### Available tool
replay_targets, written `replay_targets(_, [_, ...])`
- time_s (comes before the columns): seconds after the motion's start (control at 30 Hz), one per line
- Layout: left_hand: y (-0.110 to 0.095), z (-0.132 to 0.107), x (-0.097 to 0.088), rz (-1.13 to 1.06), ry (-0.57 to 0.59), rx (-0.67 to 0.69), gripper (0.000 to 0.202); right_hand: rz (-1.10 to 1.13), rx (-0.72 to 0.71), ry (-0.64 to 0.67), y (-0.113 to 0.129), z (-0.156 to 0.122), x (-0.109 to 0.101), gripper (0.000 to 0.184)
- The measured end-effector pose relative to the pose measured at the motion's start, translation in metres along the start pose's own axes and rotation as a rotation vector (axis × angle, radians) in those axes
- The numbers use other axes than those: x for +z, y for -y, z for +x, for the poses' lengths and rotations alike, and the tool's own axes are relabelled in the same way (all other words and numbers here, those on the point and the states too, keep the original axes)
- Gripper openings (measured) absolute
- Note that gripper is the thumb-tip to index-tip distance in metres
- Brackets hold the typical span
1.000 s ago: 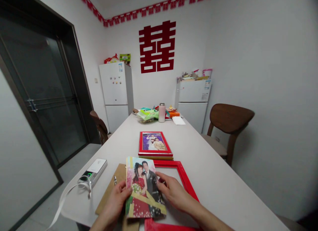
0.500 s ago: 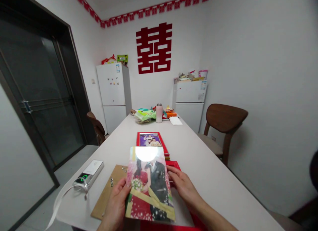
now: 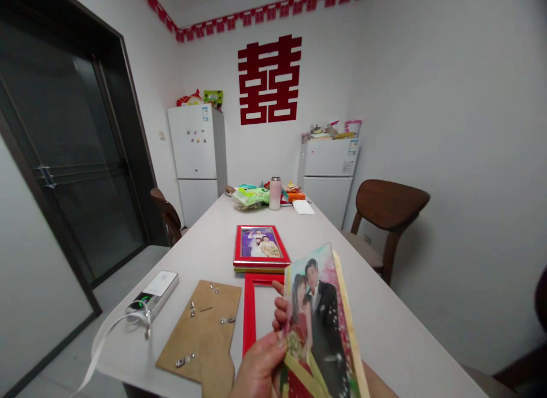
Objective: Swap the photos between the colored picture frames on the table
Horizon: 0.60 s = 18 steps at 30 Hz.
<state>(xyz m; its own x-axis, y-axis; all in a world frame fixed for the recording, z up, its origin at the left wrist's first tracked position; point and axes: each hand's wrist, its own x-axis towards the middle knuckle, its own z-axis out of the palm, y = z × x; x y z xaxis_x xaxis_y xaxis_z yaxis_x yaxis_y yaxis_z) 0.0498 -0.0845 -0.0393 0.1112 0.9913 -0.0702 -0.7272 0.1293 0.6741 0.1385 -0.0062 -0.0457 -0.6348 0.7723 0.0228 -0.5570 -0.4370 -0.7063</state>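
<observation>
A glossy wedding photo [image 3: 318, 312] with yellowish tape-like strips across its lower part is held up, tilted, at the lower right of the view. My left hand [image 3: 260, 364] grips its lower left edge, thumb in front. My right hand [image 3: 280, 312] is mostly hidden behind the photo; its curled fingers show past the left edge, and its forearm emerges at the lower right. Beneath lies an empty red frame [image 3: 250, 312], partly covered by the photo and hands. Left of it rests a brown frame backing board [image 3: 200, 324] with metal clips and a stand leg.
Red-framed pictures [image 3: 261, 261] are stacked farther up the white table [image 3: 384, 324]. A power bank [image 3: 156, 292] with a white cable lies at left. A pink bottle [image 3: 275, 194] and snack packets [image 3: 252, 197] stand at the far end. Chairs [image 3: 391, 204] flank the table.
The photo has swung right and turned on edge, uncovering the backing board and more of the red frame. My left hand has moved right with it; my right hand has gone behind it.
</observation>
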Motion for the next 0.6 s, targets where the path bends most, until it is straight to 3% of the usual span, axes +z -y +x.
replay_targets(0.07, [-0.001, -0.002, -0.001, 0.073, -0.029, -0.029, 0.028, 0.056, 0.008, -0.068, 0.007, -0.005, 0.005, 0.019])
replay_targets(0.17, [-0.011, -0.006, -0.012, 0.255, -0.141, 0.024, 0.03, -0.036, 0.027, -0.171, 0.026, -0.01, 0.002, 0.02])
replay_targets(0.3, [-0.027, -0.01, -0.038, 0.591, -0.287, 0.229, 0.03, -0.285, 0.021, -0.35, 0.047, -0.005, -0.021, 0.036])
replay_targets(0.37, [-0.03, -0.012, -0.048, 0.825, -0.323, 0.265, 0.032, -0.408, 0.022, -0.455, 0.049, -0.001, -0.034, 0.043])
replay_targets(0.47, [-0.026, -0.015, -0.053, 1.12, -0.288, 0.269, 0.037, -0.537, 0.041, -0.498, 0.044, 0.004, -0.043, 0.051])
replay_targets(0.6, [-0.016, -0.017, -0.058, 1.374, -0.169, 0.307, 0.046, -0.607, 0.032, -0.436, 0.033, 0.009, -0.035, 0.058])
